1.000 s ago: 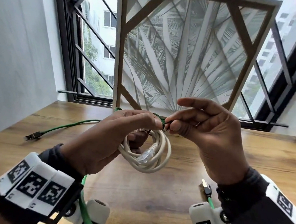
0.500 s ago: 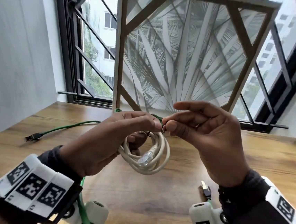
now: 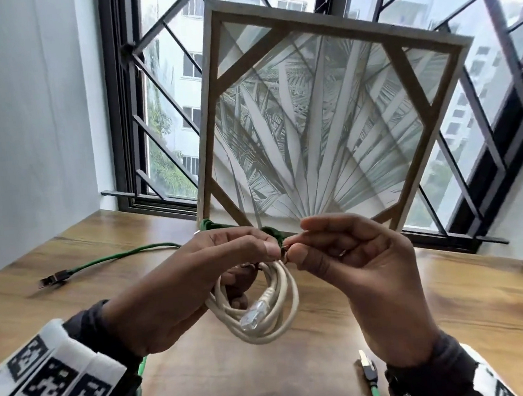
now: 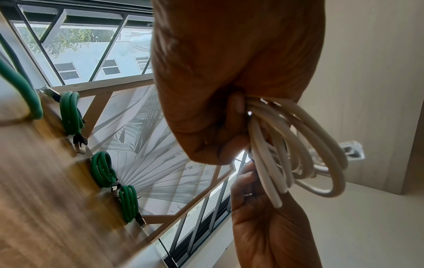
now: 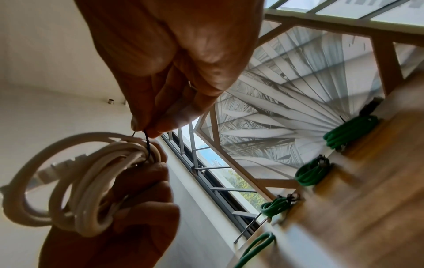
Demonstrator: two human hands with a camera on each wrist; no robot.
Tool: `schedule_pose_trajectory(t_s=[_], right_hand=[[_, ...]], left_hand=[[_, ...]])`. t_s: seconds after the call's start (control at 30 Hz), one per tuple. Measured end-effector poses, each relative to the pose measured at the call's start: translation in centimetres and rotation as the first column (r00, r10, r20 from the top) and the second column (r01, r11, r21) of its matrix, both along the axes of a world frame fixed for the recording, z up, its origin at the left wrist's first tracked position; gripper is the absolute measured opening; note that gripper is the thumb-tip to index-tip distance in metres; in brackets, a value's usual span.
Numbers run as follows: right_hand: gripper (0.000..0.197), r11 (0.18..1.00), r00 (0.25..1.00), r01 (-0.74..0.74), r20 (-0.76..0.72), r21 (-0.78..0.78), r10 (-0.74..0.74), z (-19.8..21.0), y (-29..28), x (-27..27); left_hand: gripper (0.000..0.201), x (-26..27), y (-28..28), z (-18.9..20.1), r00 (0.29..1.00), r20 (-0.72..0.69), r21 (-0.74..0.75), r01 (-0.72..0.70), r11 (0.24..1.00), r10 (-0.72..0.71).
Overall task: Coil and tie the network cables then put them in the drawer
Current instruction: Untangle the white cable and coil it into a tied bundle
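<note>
A coiled white network cable [image 3: 265, 312] hangs above the wooden table, its clear plug [image 3: 255, 315] inside the loops. My left hand [image 3: 198, 287] grips the top of the coil [image 4: 296, 145], fingers curled round the bunched strands. My right hand [image 3: 350, 269] pinches a thin dark wire tie [image 5: 147, 143] that wraps the coil [image 5: 75, 183] at that same spot. Both hands meet fingertip to fingertip above the coil. Three coiled green cables [image 4: 70, 112] [image 4: 103, 168] [image 4: 129, 203] lie on the table against the framed panel.
A loose green cable [image 3: 122, 256] with a dark plug [image 3: 54, 278] trails across the table's left side. Another green cable end [image 3: 369, 371] lies near my right wrist. A framed palm-leaf panel [image 3: 310, 123] leans on the barred window behind. No drawer is in view.
The hands and coil have held nearly the same place; the right fingertips have shifted slightly on the tie at the top of the coil.
</note>
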State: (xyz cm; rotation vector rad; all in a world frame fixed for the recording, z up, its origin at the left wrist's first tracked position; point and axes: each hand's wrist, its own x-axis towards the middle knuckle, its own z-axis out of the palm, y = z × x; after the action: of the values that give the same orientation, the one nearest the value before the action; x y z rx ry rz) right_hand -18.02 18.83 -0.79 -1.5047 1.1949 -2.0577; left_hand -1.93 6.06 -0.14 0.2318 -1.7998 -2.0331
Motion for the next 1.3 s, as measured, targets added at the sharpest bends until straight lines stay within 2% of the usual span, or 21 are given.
schedule_pose_trajectory(t_s=[0.07, 0.23, 0.5, 0.7, 0.83, 0.9, 1.0, 1.07, 1.13, 1.23, 1.3], right_hand=[[0.034, 1.0, 0.999, -0.006, 0.041, 0.0, 0.006, -0.1, -0.1, 0.0], [0.031, 0.999, 0.999, -0.023, 0.027, 0.025, 0.022, -0.1, -0.1, 0.1], [0.042, 0.996, 0.989, -0.057, 0.143, 0.073, 0.047, -0.1, -0.3, 0.1], [0.039, 0.996, 0.997, -0.023, 0.076, 0.089, 0.016, 0.6, 0.1, 0.1], [0.03, 0.995, 0.998, 0.032, 0.052, 0.098, -0.037, 0.6, 0.1, -0.1], [0.029, 0.993, 0.998, 0.058, 0.029, 0.106, -0.061, 0.6, 0.1, -0.1], [0.035, 0.981, 0.983, 0.17, -0.081, 0.094, -0.163, 0.7, 0.3, -0.4], [0.038, 0.948, 0.924, 0.315, -0.247, 0.056, -0.292, 0.6, 0.3, -0.5], [0.04, 0.918, 0.852, 0.396, -0.374, 0.001, -0.367, 0.4, 0.3, -0.2], [0.045, 0.906, 0.835, 0.423, -0.375, -0.031, -0.403, 0.5, 0.4, 0.0], [0.046, 0.903, 0.828, 0.428, -0.384, -0.036, -0.408, 0.6, 0.5, -0.2]], left_hand=[[0.01, -0.1, 0.1, 0.0, 1.0, 0.001, 0.001, 0.006, 1.0, -0.006], [0.011, -0.2, 0.0, -0.3, 1.0, -0.001, -0.004, 0.0, 1.0, 0.0], [0.016, -0.1, 0.1, -0.1, 1.0, 0.001, -0.025, 0.009, 1.0, -0.009], [0.016, -0.3, -0.1, -0.5, 0.999, 0.017, -0.063, -0.044, 0.997, 0.045], [0.012, -0.5, 0.0, -0.6, 0.998, 0.034, -0.103, -0.056, 0.993, 0.06], [0.01, -0.6, 0.1, -0.7, 0.997, 0.044, -0.125, -0.063, 0.99, 0.069], [0.023, -0.6, 0.1, -1.0, 0.998, 0.045, -0.131, -0.029, 0.991, 0.035], [0.032, -0.7, 0.1, -1.1, 0.999, 0.03, -0.123, -0.039, 0.992, 0.043], [0.034, -0.9, 0.1, -1.2, 0.998, 0.029, -0.131, -0.06, 0.99, 0.064], [0.026, -0.9, 0.1, -1.1, 0.997, 0.039, -0.173, -0.056, 0.983, 0.063], [0.032, -1.0, 0.2, -1.3, 0.996, 0.049, -0.18, -0.06, 0.982, 0.07]])
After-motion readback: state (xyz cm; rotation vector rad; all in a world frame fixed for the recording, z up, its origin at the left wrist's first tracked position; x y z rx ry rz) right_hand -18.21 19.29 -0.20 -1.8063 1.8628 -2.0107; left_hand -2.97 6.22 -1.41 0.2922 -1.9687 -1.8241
